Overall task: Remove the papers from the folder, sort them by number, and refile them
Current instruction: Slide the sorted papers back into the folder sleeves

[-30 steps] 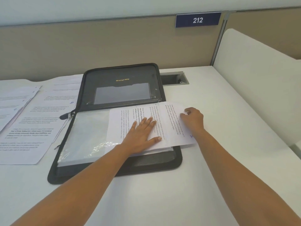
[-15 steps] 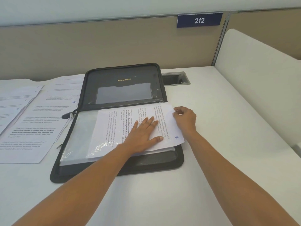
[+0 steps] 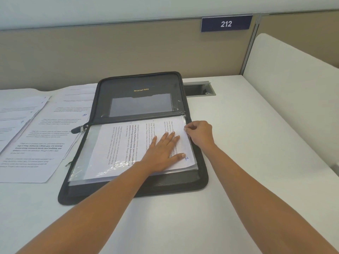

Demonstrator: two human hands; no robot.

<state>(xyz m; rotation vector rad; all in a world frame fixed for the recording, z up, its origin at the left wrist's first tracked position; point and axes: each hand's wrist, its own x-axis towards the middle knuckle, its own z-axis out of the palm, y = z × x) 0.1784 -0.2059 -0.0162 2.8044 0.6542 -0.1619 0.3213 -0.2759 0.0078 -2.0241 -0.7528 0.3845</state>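
The step in hand looks like refiling. The sheet (image 3: 117, 143) marked 2 lies in the near half of the folder (image 3: 128, 191), most of it under the clear sleeve (image 3: 92, 143). To seat it well, I judge the push should run flat and leftward, toward the folder's zip side. The sleeve mouth should be held open at the folder's right edge so the corners do not catch or buckle, and the thin plastic will likely wrinkle under hard pressure.

The left hand (image 3: 163, 154) lies palm down on the sheet, over the folder's near-right part, fingers straight and holding nothing. Just beside it, at the folder's right edge, the right hand (image 3: 200, 133) has curled fingers and pinches the sheet's edge. Whether the sleeve's lip is also in that pinch I cannot tell.

Left of the folder, loose papers (image 3: 36, 143) lie spread on the desk (image 3: 238, 162), one marked 10. Behind the folder's far-right corner sits a cable port (image 3: 199, 88), and on the partition above it is a sign (image 3: 226, 24) reading 212.
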